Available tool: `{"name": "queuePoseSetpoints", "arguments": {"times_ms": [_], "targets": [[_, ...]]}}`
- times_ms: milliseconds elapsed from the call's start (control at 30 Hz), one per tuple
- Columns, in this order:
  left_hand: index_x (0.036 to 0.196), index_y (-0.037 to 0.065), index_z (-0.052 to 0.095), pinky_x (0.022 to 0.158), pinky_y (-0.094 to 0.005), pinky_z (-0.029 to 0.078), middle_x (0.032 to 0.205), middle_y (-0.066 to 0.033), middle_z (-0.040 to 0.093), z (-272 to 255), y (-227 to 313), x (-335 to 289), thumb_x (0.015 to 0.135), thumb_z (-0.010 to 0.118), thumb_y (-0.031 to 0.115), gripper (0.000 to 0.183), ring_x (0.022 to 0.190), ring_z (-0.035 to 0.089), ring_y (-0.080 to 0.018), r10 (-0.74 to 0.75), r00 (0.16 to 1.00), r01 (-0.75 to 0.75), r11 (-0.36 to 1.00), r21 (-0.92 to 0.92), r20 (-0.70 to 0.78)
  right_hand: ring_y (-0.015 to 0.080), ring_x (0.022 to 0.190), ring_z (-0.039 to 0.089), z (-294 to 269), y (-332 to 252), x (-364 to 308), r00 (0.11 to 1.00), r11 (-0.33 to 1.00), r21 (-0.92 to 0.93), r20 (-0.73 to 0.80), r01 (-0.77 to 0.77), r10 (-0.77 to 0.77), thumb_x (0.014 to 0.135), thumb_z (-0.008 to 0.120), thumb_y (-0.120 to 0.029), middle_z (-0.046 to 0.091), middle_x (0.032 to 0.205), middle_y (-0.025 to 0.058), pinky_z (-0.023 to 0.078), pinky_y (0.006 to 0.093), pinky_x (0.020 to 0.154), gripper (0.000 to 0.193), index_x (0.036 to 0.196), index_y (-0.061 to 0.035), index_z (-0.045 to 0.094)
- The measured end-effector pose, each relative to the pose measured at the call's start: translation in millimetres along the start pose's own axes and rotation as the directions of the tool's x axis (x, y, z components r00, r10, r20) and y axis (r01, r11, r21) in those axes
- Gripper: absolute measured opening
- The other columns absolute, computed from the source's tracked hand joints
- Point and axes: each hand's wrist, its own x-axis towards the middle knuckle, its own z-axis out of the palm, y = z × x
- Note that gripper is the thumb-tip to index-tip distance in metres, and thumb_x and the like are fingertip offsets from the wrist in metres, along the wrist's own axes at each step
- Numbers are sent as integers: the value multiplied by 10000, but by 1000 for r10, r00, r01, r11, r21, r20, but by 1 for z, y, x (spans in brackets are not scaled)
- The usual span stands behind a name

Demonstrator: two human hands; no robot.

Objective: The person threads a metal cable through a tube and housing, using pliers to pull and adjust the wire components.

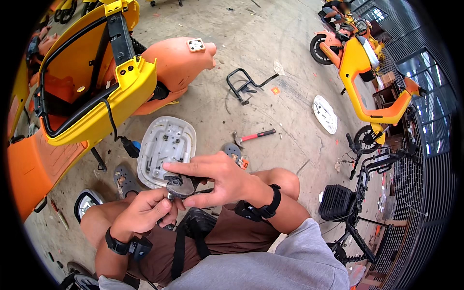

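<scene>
My right hand [212, 176] is closed around grey metal pliers [182, 187], its index finger stretched along the far side of the head. Just left of it, my left hand [152, 208] pinches a small part with a light metal tip [169, 196], close against the pliers' jaws. A dark piece [167, 225] shows below the left fingers; whether it belongs to the same part I cannot tell. Beyond the hands lies a white plastic shell [189, 133], holding several screws and small fittings. The fingers cover its near right edge.
A yellow-and-orange scooter body [123, 92] stands at the left. A red-handled hammer [256, 136] and a black tubular frame [239, 84] lie ahead on the concrete. To the right are another white shell [325, 114], a yellow scooter [355, 82] and a black frame with a basket [337, 203].
</scene>
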Motion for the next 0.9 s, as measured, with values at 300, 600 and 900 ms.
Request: {"name": "queuePoseSetpoints", "arguments": {"times_ms": [300,600,900], "targets": [[997,2,521,597,-268,416,782,-11,518,13,18,-5,1042,440,304,315,686,503,-111,-131,991,130,991,-42,-8,227,585,604,0,-1,3,991,999,-21,124,-44,46,753,782,-381,651,790,114,466,304,541,668,1306,-54,598],[1007,-10,439,534,-536,380,632,-275,539,7,-10,3,987,492,142,162,631,539,-503,310,893,-4,730,683,-327,138,582,521,23,2,0,916,916,11,48,-400,399,762,794,-232,661,783,120,457,272,574,615,1324,-90,588],[920,-34,428,530,-552,406,626,-283,568,6,-13,17,956,541,144,214,628,569,-493,254,833,281,570,772,-492,81,665,477,44,11,6,802,804,59,-53,-592,595,915,666,-319,593,707,74,456,248,640,465,1300,-69,595]]}}
